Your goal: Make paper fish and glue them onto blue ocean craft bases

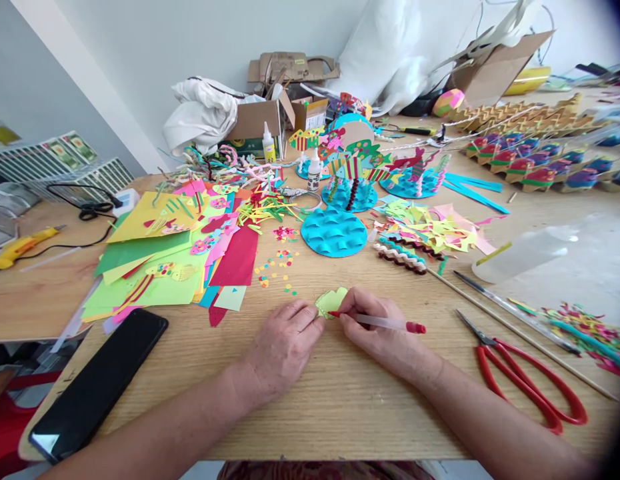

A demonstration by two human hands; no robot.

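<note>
Right hand (377, 339) grips a red-tipped pen (390, 323); left hand (286, 339) partly hides the green paper (325, 304), its grip unclear.

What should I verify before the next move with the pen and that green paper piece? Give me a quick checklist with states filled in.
1. Red pen gripped in the right hand: ok, with its tip at the paper.
2. Green paper piece steadied: ok, the left hand appears to touch its near left edge.
3. Marks on the paper complete: cannot tell, the right hand hides part of it.
4. Scissors apart from both hands: ok, lying to the right of the right hand.
5. Phone well in from the table edge: not ok, its near end lies close to it.
</note>
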